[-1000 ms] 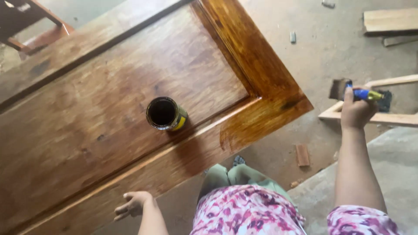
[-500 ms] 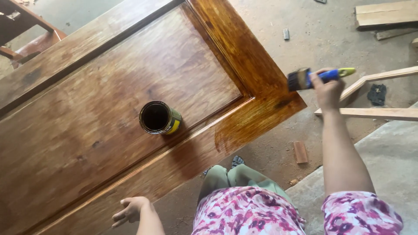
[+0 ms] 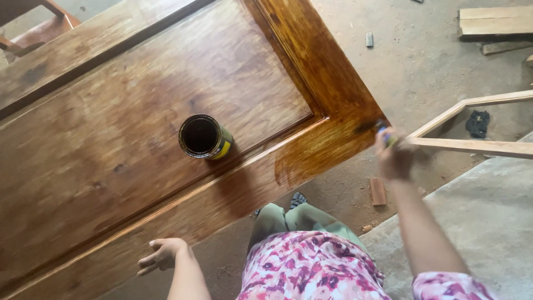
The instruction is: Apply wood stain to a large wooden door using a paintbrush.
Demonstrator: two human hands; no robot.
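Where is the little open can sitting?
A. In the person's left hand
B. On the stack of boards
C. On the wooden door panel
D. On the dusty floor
C: the open can, dark inside, stands upright on the flat panel of the wooden door, apart from the left hand at the door's near edge and from the right hand at its corner.

Only package we can spot: an open round tin (image 3: 203,136) with a yellow-green label, sitting on the door panel (image 3: 111,139).
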